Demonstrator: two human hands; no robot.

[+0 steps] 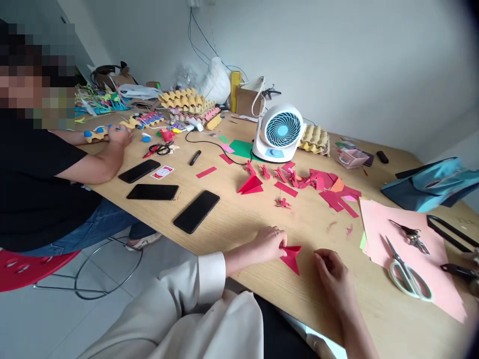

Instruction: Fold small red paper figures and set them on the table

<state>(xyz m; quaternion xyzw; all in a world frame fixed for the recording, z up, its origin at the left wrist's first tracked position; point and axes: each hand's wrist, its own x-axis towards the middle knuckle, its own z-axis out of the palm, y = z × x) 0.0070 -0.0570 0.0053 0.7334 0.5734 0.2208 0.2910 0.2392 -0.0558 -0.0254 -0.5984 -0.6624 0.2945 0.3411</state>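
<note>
Head view: red paper (291,260) juts rightward from the left hand (268,244).

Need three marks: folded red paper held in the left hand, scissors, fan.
Folded red paper (292,257): head view, middle of its visible face.
Scissors (402,265): head view, where blades and handles meet.
Fan (283,130): head view, blue hub at the grille's centre.

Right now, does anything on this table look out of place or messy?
I see nothing clearly spilled or broken. The untidiest spot is the loose heap of red paper strips beyond the right hand: they overlap at odd angles, with one orange piece among them.
</note>
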